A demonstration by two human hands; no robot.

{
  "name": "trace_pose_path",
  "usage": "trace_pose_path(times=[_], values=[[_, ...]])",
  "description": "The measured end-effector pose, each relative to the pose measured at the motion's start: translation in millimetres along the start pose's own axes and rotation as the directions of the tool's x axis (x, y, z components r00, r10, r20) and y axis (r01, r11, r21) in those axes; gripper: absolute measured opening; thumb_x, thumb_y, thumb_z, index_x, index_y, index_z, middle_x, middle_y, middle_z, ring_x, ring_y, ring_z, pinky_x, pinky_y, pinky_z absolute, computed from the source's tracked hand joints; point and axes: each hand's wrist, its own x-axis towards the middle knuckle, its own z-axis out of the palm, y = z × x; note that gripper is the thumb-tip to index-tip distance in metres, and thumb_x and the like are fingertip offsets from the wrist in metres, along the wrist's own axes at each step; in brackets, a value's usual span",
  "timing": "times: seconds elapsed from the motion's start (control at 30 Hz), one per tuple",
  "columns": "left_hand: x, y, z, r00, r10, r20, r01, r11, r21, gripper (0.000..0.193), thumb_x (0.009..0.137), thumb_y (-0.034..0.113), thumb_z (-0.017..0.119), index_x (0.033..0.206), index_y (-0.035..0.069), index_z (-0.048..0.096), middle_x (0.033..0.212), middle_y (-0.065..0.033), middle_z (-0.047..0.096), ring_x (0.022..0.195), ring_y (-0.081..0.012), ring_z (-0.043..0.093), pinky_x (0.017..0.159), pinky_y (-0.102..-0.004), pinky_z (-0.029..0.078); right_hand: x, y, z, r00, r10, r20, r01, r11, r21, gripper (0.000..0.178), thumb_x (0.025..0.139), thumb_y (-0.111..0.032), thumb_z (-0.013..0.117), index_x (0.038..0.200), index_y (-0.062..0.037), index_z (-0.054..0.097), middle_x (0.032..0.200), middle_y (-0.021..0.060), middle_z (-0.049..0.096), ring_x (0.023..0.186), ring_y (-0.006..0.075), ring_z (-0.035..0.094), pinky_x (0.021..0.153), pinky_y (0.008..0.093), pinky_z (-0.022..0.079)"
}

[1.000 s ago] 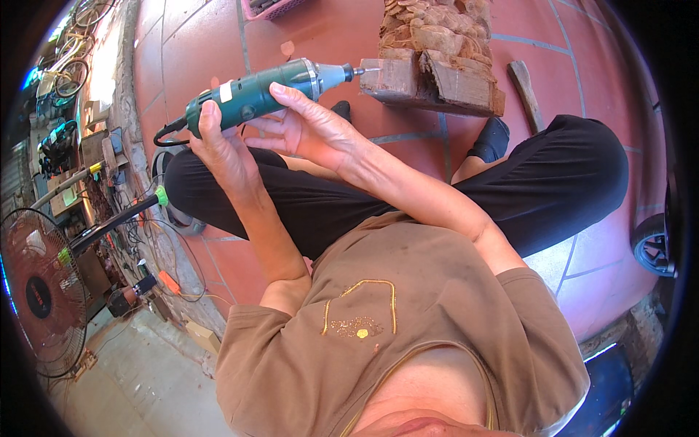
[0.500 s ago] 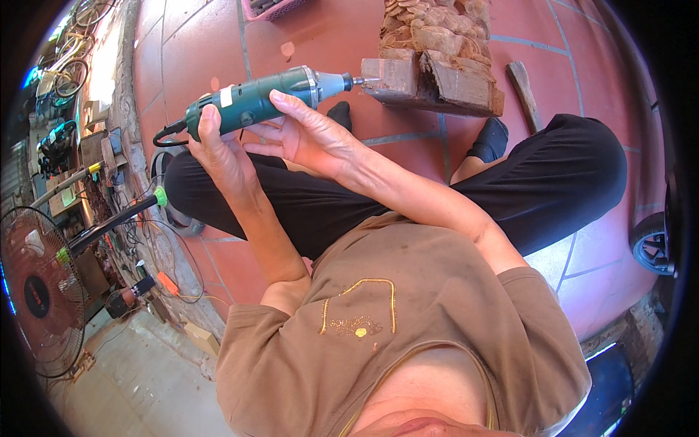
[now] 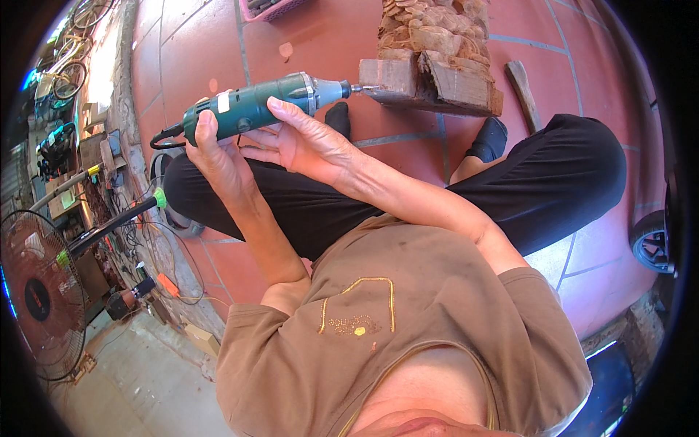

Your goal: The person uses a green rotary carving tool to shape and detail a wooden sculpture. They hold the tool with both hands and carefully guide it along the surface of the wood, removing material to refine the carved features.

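A green die grinder with a grey nose is held almost level in front of me. My left hand grips its rear end beside the black cord, thumb up along the housing. My right hand supports the middle of the body, thumb against its side and fingers reaching underneath, partly hidden. The thin metal bit points right, its tip at the left end of a carved wood piece; whether it touches cannot be made out. That piece has a scaly carved upper part and a split, squared base.
A wooden stick lies on the red tiles right of the carving. A pink basket stands at the far edge. To the left are a fan, tangled cables and bicycles. My crossed legs lie close below the carving.
The die grinder has shifted slightly left and nearer to me, with both hands moving along with it. The carving stays in place.
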Motion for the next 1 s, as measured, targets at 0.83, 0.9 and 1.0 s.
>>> trace_pose_path(times=[0.83,0.9,1.0], values=[[2,3,8,0.999,-0.004,-0.047,0.003,1.0,-0.009,0.038,0.084,0.027,0.062,0.106,-0.004,0.056,0.1,-0.0175,0.064,0.09,-0.0234,0.065,0.083,-0.0359,0.053,1,-4,4,1.0,-0.007,0.002,0.007,1.0,0.012,0.042,0.088,-0.029,0.069,0.123,-0.0109,0.053,0.127,0.0102,0.056,0.125,0.0276,0.049,0.107,0.0501,0.038],[3,2,8,0.999,0.004,-0.047,-0.004,1.0,-0.004,0.039,0.084,0.027,0.063,0.107,-0.003,0.056,0.099,-0.0174,0.064,0.09,-0.0235,0.065,0.083,-0.0361,0.053,1,-4,3,1.0,-0.008,0.004,0.008,1.0,0.013,0.042,0.088,-0.029,0.069,0.123,-0.0106,0.053,0.127,0.0102,0.056,0.125,0.0274,0.049,0.107,0.0501,0.038],[4,1,7,0.999,0.007,-0.046,-0.007,1.0,0.001,0.04,0.084,0.027,0.063,0.108,-0.003,0.056,0.099,-0.0173,0.064,0.09,-0.0238,0.065,0.083,-0.0364,0.053,2,-4,1,1.0,-0.011,-0.002,0.011,1.0,0.007,0.042,0.088,-0.029,0.069,0.123,-0.01,0.053,0.126,0.0103,0.057,0.124,0.0271,0.05,0.107,0.0501,0.038]])
